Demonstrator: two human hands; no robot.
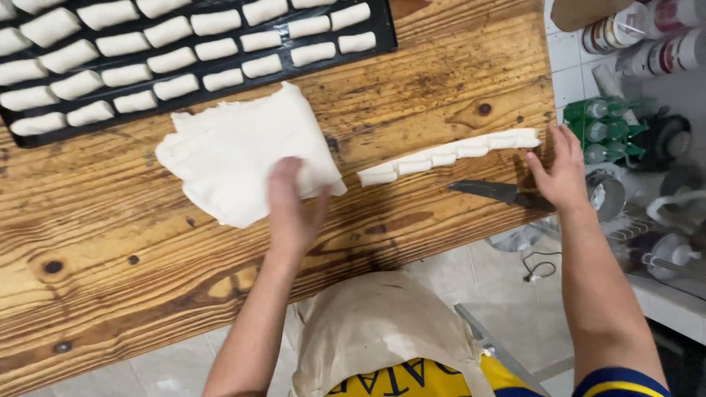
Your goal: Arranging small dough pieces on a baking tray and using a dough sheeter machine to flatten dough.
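At the centre of the frame the left hand [293, 206] lies flat, its grip wide, on the near edge of a folded dough sheet [239, 154] on the wooden bench [110, 242]. At right, the right hand [562, 173] rests with fingers spread beside a knife [500, 192], fingertips near a row of cut dough pieces [448, 154]. Further off, at upper left, a black tray [379, 22] holds 4 rows of dough rolls [173, 59].

left hand [293, 208] – on dough sheet [239, 151] | right hand [560, 170] – by knife [500, 193]

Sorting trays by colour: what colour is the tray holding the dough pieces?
Black tray, clearest in the head view.
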